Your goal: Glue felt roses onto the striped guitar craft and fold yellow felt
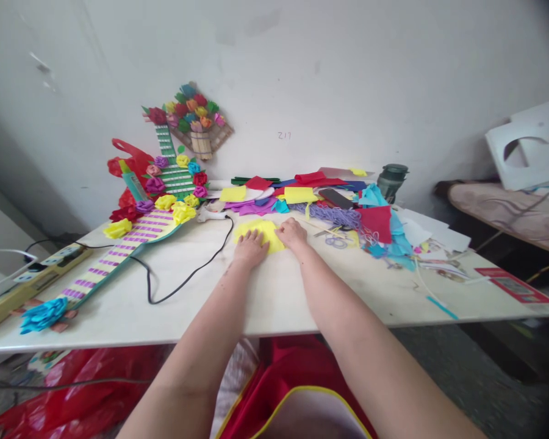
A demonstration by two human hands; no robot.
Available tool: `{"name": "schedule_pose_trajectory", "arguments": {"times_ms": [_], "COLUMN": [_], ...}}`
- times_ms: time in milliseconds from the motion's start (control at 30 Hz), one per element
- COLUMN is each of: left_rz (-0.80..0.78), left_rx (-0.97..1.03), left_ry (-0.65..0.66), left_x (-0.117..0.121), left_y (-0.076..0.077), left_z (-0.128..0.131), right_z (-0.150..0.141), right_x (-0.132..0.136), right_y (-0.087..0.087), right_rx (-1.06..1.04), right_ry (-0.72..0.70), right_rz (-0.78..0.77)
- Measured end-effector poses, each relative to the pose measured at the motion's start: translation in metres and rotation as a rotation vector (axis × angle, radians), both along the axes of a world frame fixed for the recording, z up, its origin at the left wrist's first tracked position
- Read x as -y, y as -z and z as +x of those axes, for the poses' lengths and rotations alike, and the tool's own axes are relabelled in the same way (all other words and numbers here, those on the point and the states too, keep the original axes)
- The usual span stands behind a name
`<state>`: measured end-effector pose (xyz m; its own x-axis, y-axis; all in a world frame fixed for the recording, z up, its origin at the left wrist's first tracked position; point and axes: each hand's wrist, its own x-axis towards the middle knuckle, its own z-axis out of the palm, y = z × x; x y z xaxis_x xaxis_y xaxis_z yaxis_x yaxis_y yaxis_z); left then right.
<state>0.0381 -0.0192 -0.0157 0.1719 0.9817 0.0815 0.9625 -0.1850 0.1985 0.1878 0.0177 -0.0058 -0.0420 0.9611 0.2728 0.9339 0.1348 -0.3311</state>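
A yellow sheet of crepe-like paper (274, 235) lies on the white table in front of me. My left hand (251, 248) rests flat on its left part, fingers spread. At the sheet's right edge, my right hand (291, 235) is closed, with the fingers curled in and touching the paper; the fingertips are partly hidden. Just right of it lie scissors (324, 232) and a loose coil of purple string (337, 242). A white glue gun (211, 214) with a black cord sits beyond my left hand.
At left stands a guitar-shaped craft (114, 256) with paper flowers. Coloured paper sheets (249, 204) and purple yarn (327, 214) lie along the back, near a dark green bottle (392, 182). A power strip (36, 277) is at the left edge. The black cord (183, 286) crosses the table.
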Motion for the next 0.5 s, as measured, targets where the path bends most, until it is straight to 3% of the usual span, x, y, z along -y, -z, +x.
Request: {"name": "schedule_pose_trajectory", "arguments": {"times_ms": [500], "left_rz": [-0.028], "left_rx": [-0.026], "left_ry": [-0.106], "left_x": [0.0056], "left_y": [-0.0043], "left_z": [0.0037], "right_z": [-0.0001], "right_x": [-0.0094], "right_y": [0.0090], "right_rx": [-0.134], "right_ry": [0.016], "right_rz": [0.101]}}
